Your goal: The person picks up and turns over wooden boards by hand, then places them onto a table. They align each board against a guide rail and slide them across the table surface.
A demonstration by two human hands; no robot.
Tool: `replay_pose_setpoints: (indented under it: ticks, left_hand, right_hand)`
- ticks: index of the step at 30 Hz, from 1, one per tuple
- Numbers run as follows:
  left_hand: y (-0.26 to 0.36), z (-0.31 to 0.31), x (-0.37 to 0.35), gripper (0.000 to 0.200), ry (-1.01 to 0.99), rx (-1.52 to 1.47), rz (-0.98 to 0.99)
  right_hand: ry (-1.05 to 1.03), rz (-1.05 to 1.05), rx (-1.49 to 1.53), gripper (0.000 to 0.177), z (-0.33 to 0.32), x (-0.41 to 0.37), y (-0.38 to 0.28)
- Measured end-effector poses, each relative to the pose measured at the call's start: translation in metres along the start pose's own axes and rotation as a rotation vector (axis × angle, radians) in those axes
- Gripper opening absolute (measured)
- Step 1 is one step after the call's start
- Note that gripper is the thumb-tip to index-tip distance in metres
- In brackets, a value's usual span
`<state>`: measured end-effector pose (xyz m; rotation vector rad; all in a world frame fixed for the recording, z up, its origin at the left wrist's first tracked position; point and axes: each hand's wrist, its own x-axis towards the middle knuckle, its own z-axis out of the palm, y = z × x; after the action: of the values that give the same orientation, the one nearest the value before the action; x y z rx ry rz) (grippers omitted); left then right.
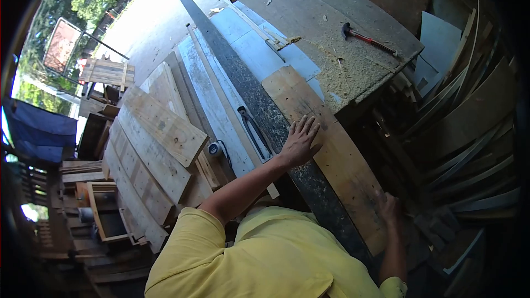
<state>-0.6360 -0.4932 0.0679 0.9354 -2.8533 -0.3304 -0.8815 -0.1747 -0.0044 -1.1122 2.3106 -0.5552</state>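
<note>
A wooden board (342, 154) lies lengthwise beside a long dark beam (248, 85) flecked with wood dust. My left hand (301, 140) rests flat on the board's upper face, fingers stretched out and slightly apart. Close to the board's near end, my right hand (388, 208) grips its right edge; the fingertips are partly hidden. To the left of the beam lies a pair of long-handled pincers (253, 128) on a pale blue surface.
A red-handled hammer (370, 40) lies on the worktable (381, 8) near heaped sawdust (350, 72). Several planks (160, 127) are stacked on the left. A small round device (215, 148) with a cord sits near them. Curved wood strips (469, 160) crowd the right side.
</note>
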Motion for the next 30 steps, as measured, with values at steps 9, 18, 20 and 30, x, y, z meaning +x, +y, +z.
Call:
replay_pose_setpoints:
  ticks: [9, 18, 20, 30]
  left_hand:
    - [-0.029, 0.020, 0.001, 0.065, -0.088, 0.042, -0.018]
    - [-0.045, 0.021, 0.007, 0.067, -0.097, 0.048, -0.029]
    - [-0.051, 0.022, 0.009, 0.067, -0.084, 0.045, -0.033]
    - [-0.068, 0.016, 0.020, 0.067, -0.112, 0.042, -0.059]
  right_hand:
    - [0.079, -0.059, -0.033, 0.068, 0.000, -0.002, -0.017]
    - [0.030, -0.049, -0.040, 0.071, 0.004, 0.011, -0.024]
    - [0.039, -0.053, -0.045, 0.071, 0.002, 0.014, -0.034]
    - [0.022, -0.020, -0.051, 0.070, 0.002, 0.028, -0.062]
